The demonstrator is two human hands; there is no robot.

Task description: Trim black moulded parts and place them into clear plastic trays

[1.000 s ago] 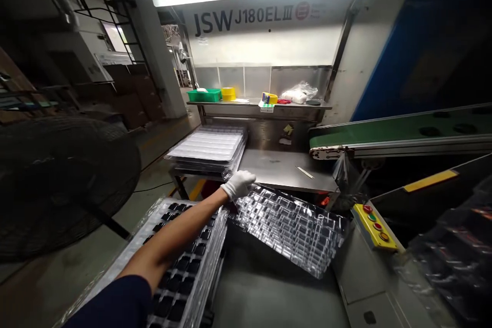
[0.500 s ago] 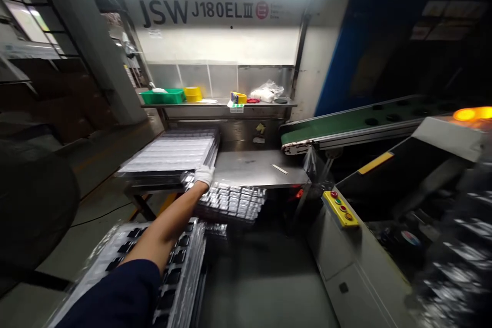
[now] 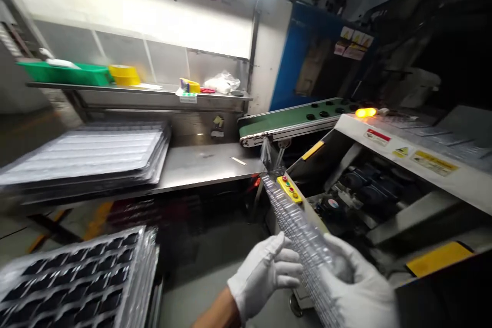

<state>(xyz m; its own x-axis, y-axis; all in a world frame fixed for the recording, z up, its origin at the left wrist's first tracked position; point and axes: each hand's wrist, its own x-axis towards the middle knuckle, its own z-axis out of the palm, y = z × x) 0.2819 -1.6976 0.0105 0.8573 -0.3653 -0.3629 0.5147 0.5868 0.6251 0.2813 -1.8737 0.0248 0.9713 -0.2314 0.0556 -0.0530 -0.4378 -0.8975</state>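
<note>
Both of my hands wear white gloves and grip a clear plastic blister tray (image 3: 292, 220) held on edge, running away from me toward the machine. My left hand (image 3: 265, 274) pinches its left side. My right hand (image 3: 357, 287) wraps the right side near its close end. A stack of trays holding dark parts (image 3: 77, 282) lies at the lower left. Another stack of clear trays (image 3: 84, 151) rests on the steel table (image 3: 207, 166).
A green conveyor belt (image 3: 292, 118) with dark round parts slopes toward the table. A yellow button box (image 3: 289, 189) sits on the machine to the right, with an orange light (image 3: 365, 111) lit. The shelf (image 3: 154, 91) holds a green bin, yellow tape and a bag.
My left hand has pulled the clear tray back from the table's edge toward me and turned it on edge. My right hand has joined it. My view has swung right.
</note>
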